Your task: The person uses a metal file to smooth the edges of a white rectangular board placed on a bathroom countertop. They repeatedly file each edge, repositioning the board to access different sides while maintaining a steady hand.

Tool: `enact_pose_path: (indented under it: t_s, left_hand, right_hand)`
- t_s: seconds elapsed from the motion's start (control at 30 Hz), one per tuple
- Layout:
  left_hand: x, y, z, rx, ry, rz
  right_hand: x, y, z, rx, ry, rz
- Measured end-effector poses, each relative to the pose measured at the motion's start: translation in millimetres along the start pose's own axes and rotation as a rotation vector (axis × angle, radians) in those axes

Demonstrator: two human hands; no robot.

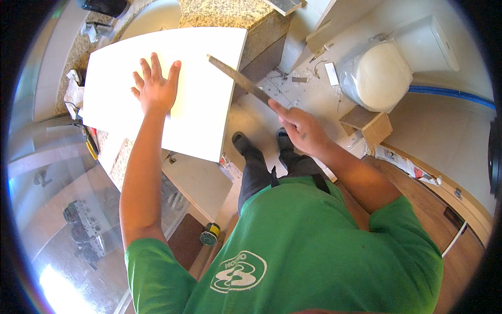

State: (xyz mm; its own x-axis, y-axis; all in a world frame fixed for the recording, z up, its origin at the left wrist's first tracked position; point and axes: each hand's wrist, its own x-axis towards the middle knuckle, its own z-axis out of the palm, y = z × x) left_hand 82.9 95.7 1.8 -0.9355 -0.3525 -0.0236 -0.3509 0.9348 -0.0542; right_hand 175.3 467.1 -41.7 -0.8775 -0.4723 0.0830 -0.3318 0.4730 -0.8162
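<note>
A large white panel (204,115) lies across the granite countertop (214,14), its right edge jutting out past the counter. My left hand (157,89) presses flat on the panel with its fingers spread, holding nothing. In my right hand (303,131) is a long, narrow file (238,78), gripped at its near end with the index finger stretched along it. The file slants up and left, so its far tip appears over the panel near the right edge; whether it touches the surface I cannot tell.
Part of a washbasin (154,21) shows behind the panel. Pliers (90,141) with yellow handles lie at its left. A toilet (384,78) stands at the right, with scraps and debris on the floor near it. A small wooden box (366,125) and a cabinet door (201,180) are close by.
</note>
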Motion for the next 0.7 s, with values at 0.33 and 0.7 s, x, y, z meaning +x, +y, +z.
enact_pose_path:
  t_s: [0.33,0.7]
  left_hand:
    - [0,1,-2,0.002,-0.008,-0.005]
    - [1,-1,1,0.015,0.004,0.001]
  right_hand:
    - [84,24,-15,0.188,0.164,0.089]
    - [21,34,1,0.093,0.068,0.103]
